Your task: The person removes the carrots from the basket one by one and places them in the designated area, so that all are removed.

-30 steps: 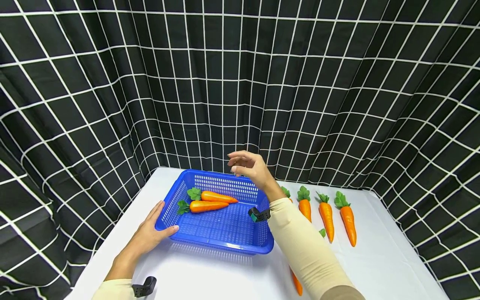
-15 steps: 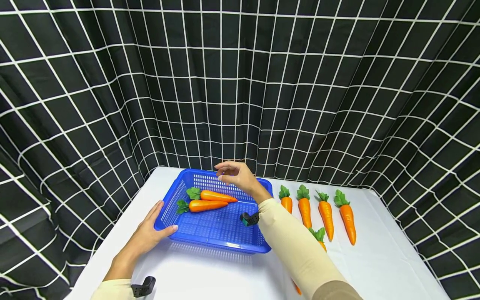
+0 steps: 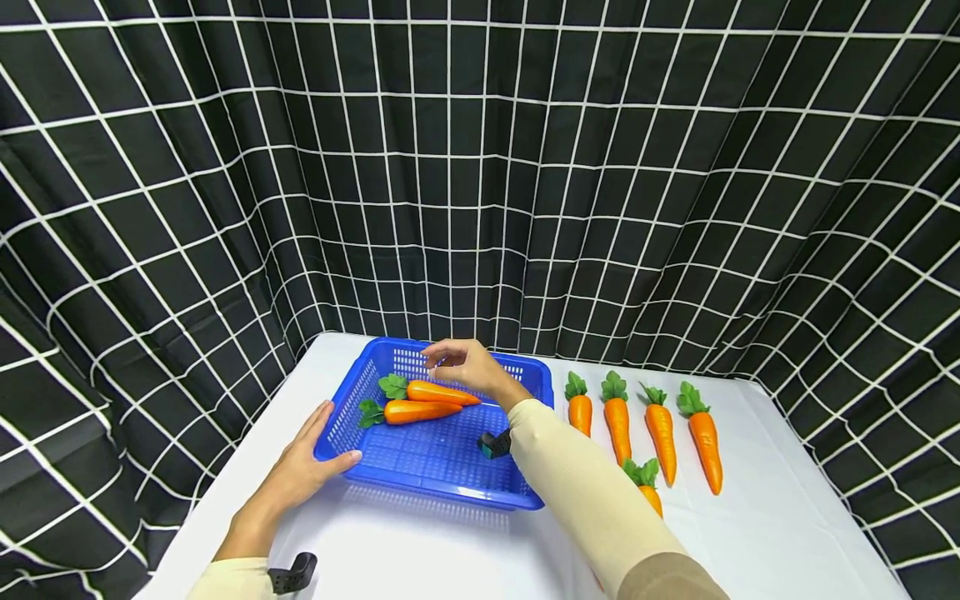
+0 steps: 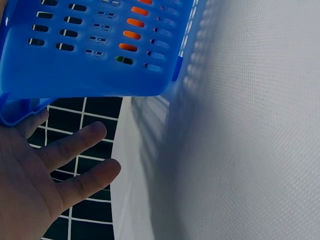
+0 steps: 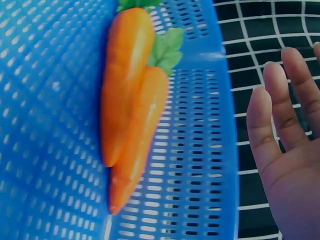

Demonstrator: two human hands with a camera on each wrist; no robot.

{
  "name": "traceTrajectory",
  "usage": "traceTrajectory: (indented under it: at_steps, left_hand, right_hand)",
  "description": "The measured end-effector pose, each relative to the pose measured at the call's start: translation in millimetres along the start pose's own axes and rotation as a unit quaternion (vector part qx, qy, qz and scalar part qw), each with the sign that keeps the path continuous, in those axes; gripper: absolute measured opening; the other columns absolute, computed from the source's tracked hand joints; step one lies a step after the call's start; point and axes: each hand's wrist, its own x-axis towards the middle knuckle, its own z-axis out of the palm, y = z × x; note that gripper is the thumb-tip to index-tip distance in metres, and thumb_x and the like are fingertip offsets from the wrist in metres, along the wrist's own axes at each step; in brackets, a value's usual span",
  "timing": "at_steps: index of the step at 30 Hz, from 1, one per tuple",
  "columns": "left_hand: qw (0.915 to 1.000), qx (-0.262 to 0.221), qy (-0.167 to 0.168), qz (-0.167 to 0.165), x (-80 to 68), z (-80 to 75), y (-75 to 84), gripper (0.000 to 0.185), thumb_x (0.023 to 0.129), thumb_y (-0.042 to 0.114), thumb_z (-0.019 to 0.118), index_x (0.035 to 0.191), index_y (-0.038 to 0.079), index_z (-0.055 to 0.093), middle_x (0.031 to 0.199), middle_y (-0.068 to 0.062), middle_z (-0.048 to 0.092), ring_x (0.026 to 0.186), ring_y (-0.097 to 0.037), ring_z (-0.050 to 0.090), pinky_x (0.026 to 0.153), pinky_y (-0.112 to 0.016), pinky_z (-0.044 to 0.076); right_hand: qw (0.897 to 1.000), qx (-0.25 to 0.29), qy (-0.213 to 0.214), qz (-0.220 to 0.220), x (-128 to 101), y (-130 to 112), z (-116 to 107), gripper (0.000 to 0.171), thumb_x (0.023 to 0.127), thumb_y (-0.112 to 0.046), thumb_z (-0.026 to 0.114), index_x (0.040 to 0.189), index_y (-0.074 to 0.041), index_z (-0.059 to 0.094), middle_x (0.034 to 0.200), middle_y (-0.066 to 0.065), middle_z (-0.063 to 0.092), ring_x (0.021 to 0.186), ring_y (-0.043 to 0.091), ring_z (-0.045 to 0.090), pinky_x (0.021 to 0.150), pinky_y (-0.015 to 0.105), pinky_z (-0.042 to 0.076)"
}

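We see a blue plastic basket — rectangular, its walls and floor perforated with small slots — sitting on a white, finely textured tablecloth. Two glossy orange toy carrots with crinkled green tops lie side by side and touching against its far wall. Our left hand rests on the basket's near left corner, fingers straight and slightly spread, thumb against the rim, gripping nothing. Our right hand hovers above the far rim, just over the carrots — fingers loosely extended, holding nothing. Five more carrots lie on the cloth to the right, in front of a black grid-patterned curtain.
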Motion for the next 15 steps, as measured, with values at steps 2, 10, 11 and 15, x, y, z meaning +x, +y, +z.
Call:
traceTrajectory:
  at_steps: [2,10,11,15]
  left_hand:
    - [1.0000,0.000,-0.001,-0.002,0.8,0.2,0.7,0.098,0.083,0.043,0.074,0.154,0.005,0.019,0.159,-0.016,0.013,0.140,-0.045,0.014,0.105,-0.067,0.015]
    - [1.0000,0.005,0.002,0.005,4.2,1.7,-1.0,0.098,0.083,0.044,0.074,0.154,0.006,0.018,0.158,-0.016,0.013,0.140,-0.045,0.014,0.106,-0.066,0.015]
    - [1.0000,0.006,0.002,0.005,3.8,1.9,-1.5,0.098,0.083,0.043,0.074,0.154,0.005,0.018,0.158,-0.017,0.013,0.140,-0.045,0.015,0.105,-0.066,0.016]
    - [1.0000,0.004,0.003,0.002,2.2,2.7,-3.3,0.098,0.082,0.043,0.074,0.154,0.005,0.019,0.158,-0.017,0.014,0.140,-0.046,0.015,0.105,-0.067,0.016]
  right_hand:
    - [1.000,-0.004,-0.004,0.008,0.4,4.1,2.4,0.032,0.085,0.004,0.066,0.118,0.006,0.064,0.104,0.026,0.065,0.091,0.039,0.063,0.077,0.033,0.055]
    - [0.997,-0.043,-0.041,0.044,4.0,15.3,15.4,0.032,0.083,0.001,0.069,0.114,0.006,0.066,0.106,0.025,0.065,0.095,0.032,0.064,0.083,0.028,0.052]
    - [0.997,-0.044,-0.050,0.049,4.7,17.0,17.4,0.032,0.083,0.001,0.069,0.114,0.007,0.066,0.106,0.026,0.065,0.096,0.031,0.064,0.084,0.028,0.052]
    - [0.994,-0.046,-0.071,0.075,7.2,26.5,25.4,0.033,0.082,0.001,0.071,0.113,0.009,0.065,0.107,0.025,0.066,0.097,0.025,0.065,0.084,0.026,0.051]
